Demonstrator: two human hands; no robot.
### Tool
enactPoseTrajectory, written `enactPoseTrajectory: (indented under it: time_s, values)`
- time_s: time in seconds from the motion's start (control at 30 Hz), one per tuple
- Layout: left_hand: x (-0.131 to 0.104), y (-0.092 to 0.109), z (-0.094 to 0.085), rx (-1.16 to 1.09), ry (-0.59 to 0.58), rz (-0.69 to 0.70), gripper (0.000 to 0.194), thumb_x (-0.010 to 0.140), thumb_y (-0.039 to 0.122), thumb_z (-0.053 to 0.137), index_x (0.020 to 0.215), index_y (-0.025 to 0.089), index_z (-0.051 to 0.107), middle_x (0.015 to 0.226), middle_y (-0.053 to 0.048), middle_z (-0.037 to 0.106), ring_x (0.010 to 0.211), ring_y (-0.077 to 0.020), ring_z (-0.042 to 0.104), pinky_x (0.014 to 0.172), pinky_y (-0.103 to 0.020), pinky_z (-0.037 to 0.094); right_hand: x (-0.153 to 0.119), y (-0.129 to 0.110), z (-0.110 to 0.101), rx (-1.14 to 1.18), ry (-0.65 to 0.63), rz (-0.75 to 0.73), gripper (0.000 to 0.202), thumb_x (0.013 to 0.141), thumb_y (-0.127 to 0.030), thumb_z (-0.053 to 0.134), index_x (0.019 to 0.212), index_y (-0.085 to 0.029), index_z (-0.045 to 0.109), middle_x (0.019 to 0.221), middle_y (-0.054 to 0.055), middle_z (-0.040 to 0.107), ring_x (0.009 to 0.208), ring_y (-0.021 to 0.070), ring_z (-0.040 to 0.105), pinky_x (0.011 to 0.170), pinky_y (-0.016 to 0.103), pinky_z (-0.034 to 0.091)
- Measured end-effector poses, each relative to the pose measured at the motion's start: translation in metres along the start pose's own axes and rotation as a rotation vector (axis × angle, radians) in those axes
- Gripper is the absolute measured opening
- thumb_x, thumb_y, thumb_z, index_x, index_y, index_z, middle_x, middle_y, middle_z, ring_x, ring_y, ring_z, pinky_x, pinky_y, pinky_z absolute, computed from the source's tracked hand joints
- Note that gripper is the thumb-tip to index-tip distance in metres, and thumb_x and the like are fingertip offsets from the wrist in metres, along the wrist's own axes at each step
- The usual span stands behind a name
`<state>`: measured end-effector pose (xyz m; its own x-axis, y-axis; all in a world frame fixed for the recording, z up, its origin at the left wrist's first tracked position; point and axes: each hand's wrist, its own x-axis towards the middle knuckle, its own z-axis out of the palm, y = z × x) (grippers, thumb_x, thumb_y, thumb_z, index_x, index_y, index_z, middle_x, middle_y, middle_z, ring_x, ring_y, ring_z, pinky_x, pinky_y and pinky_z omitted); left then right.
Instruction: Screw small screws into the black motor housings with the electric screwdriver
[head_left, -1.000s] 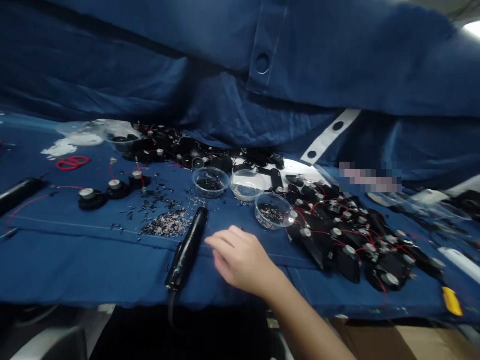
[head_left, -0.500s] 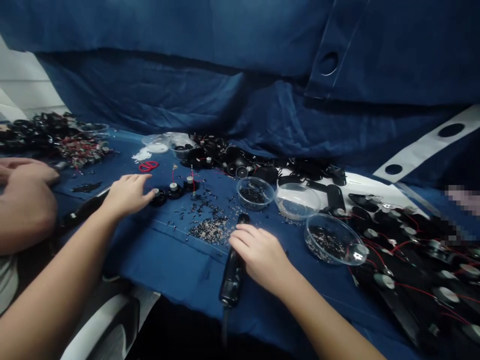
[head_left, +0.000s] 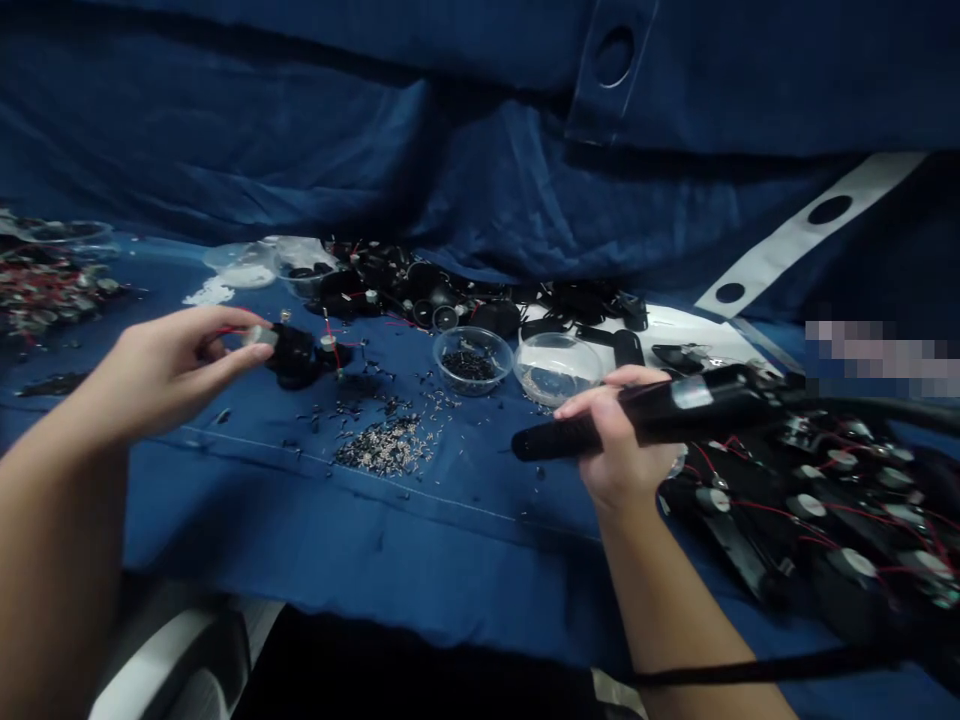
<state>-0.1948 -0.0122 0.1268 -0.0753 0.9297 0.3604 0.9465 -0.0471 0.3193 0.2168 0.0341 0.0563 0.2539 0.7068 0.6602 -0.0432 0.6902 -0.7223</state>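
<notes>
Thumb and fingers of my left hand point(head_left: 176, 365) pinch a small silver motor point(head_left: 259, 338) attached to a black round housing point(head_left: 292, 358), at the left of the blue cloth. Right beside it stands another motor point(head_left: 328, 345) with a red wire on a black base. My right hand point(head_left: 626, 440) is wrapped around a black corded electric screwdriver point(head_left: 667, 405), lifted off the cloth and lying sideways, its narrow end toward the left. Between the hands lies a loose pile of small screws point(head_left: 386, 445).
Clear plastic bowls stand behind the pile, one with dark screws point(head_left: 472, 362), another point(head_left: 559, 368) closer to my right hand. Black parts with motors and red wires point(head_left: 810, 505) crowd the right side. More black parts point(head_left: 435, 295) line the back, below a hanging blue cloth point(head_left: 300, 150).
My right hand has picked up the screwdriver from the cloth and turned it sideways. My left hand has closed on the motor with its black housing. The view has shifted right.
</notes>
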Motion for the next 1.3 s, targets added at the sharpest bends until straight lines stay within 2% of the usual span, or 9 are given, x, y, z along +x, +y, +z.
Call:
enactPoseTrajectory:
  time_s: [0.1, 0.23, 0.47, 0.63, 0.8, 0.97, 1.07, 1.13, 1.3]
  values:
    - [0.005, 0.047, 0.013, -0.146, -0.152, 0.294, 0.040, 0.094, 0.051, 0.062, 0.117, 0.021, 0.073, 0.088, 0.000, 0.073, 0.066, -0.0115, 0.057, 0.065, -0.023, 0.045, -0.004, -0.003, 0.006, -0.062, -0.028, 0.120, 0.031, 0.081, -0.038, 0.082, 0.098, -0.023, 0.060, 0.060, -0.006, 0.069, 0.052, 0.0184, 0.068, 0.061, 0.036, 0.060]
    - [0.017, 0.106, 0.060, -0.098, -0.335, 0.582, 0.030, 0.097, 0.045, 0.065, 0.114, 0.023, 0.077, 0.109, -0.005, 0.080, 0.096, -0.0221, 0.074, 0.087, -0.033, 0.054, -0.013, 0.002, 0.012, -0.252, -0.037, 0.216, 0.039, 0.075, -0.045, 0.086, 0.099, -0.024, 0.064, 0.064, -0.003, 0.072, 0.060, 0.0205, 0.072, 0.069, 0.039, 0.062]
    - [0.035, 0.165, 0.128, 0.150, -0.436, 0.684, 0.020, 0.096, 0.036, 0.069, 0.100, 0.019, 0.079, 0.093, -0.008, 0.080, 0.086, -0.0288, 0.076, 0.075, -0.038, 0.056, -0.017, 0.012, 0.015, -0.300, -0.039, 0.332, 0.049, 0.077, -0.055, 0.082, 0.109, -0.020, 0.069, 0.076, 0.002, 0.078, 0.069, 0.0227, 0.077, 0.072, 0.040, 0.065]
    - [0.043, 0.170, 0.150, 0.039, -0.468, 0.874, 0.015, 0.092, 0.024, 0.074, 0.104, 0.017, 0.080, 0.096, -0.009, 0.080, 0.089, -0.0267, 0.077, 0.080, -0.037, 0.058, -0.004, 0.001, 0.008, -0.033, 0.107, 0.160, 0.036, 0.088, -0.056, 0.070, 0.096, -0.021, 0.064, 0.053, -0.004, 0.067, 0.043, 0.0174, 0.064, 0.049, 0.033, 0.056]
    - [0.045, 0.168, 0.163, -0.203, -0.550, 0.989, 0.031, 0.094, 0.007, 0.061, 0.117, 0.020, 0.079, 0.119, -0.009, 0.080, 0.109, -0.0250, 0.075, 0.096, -0.039, 0.059, 0.007, 0.002, 0.000, -0.060, 0.204, 0.073, 0.034, 0.089, -0.056, 0.067, 0.094, -0.023, 0.063, 0.051, -0.005, 0.065, 0.040, 0.0173, 0.061, 0.045, 0.034, 0.054]
    - [0.046, 0.150, 0.129, -0.383, -0.468, 0.776, 0.046, 0.095, 0.017, 0.059, 0.139, 0.025, 0.069, 0.145, -0.007, 0.069, 0.134, -0.0250, 0.064, 0.116, -0.045, 0.051, 0.001, 0.010, 0.002, -0.126, 0.147, 0.109, 0.036, 0.085, -0.059, 0.071, 0.094, -0.025, 0.063, 0.053, -0.005, 0.064, 0.043, 0.0185, 0.063, 0.048, 0.036, 0.055]
    - [0.045, 0.129, 0.093, -0.416, -0.285, 0.492, 0.037, 0.097, 0.038, 0.062, 0.130, 0.025, 0.072, 0.130, -0.006, 0.076, 0.118, -0.0241, 0.071, 0.106, -0.041, 0.057, -0.003, 0.011, 0.002, -0.150, 0.126, 0.045, 0.034, 0.089, -0.059, 0.068, 0.098, -0.026, 0.063, 0.056, -0.005, 0.065, 0.046, 0.0185, 0.064, 0.051, 0.038, 0.056]
    - [0.041, 0.116, 0.080, -0.422, -0.328, 0.443, 0.031, 0.096, 0.044, 0.063, 0.114, 0.023, 0.077, 0.112, -0.005, 0.080, 0.100, -0.0213, 0.074, 0.093, -0.035, 0.060, -0.005, 0.011, 0.002, -0.142, 0.129, -0.006, 0.033, 0.093, -0.058, 0.065, 0.100, -0.027, 0.063, 0.059, -0.004, 0.066, 0.047, 0.0185, 0.064, 0.052, 0.039, 0.056]
    - [0.025, 0.108, 0.105, -0.376, -0.532, 0.540, 0.028, 0.097, 0.040, 0.060, 0.100, 0.020, 0.079, 0.092, -0.004, 0.080, 0.080, -0.0174, 0.073, 0.075, -0.029, 0.058, -0.008, 0.012, 0.004, -0.120, 0.183, -0.128, 0.030, 0.098, -0.057, 0.059, 0.101, -0.028, 0.065, 0.060, -0.003, 0.066, 0.047, 0.0196, 0.063, 0.056, 0.043, 0.056]
